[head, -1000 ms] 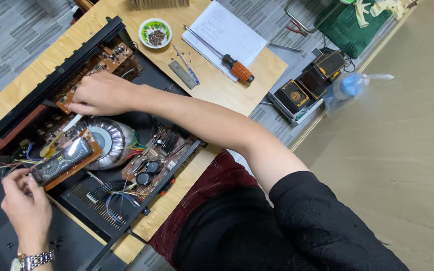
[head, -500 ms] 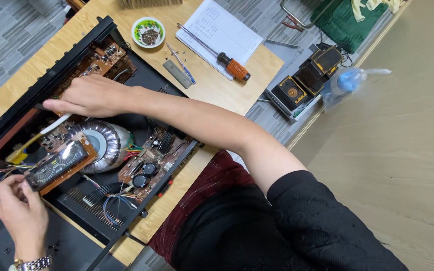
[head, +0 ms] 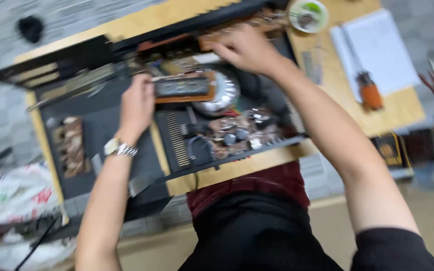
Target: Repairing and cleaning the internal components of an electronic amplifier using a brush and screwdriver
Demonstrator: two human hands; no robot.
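Open amplifier chassis [head: 177,145]: on the wooden table [head: 403,108], now square to the view, not diagonal as before.
Left hand [head: 137,106]: moved up to the brown circuit board [head: 184,88] at chassis centre, fingers closed on its left end.
Right hand [head: 244,47]: at chassis rear edge; grip blurred, cannot tell.
Screwdriver [head: 370,93]: right of chassis.

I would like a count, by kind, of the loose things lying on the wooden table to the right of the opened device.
Small round dish: 1
Screwdriver with orange handle: 1
White paper pad: 1
Total: 3, on the wooden table; blur may hide smaller items.
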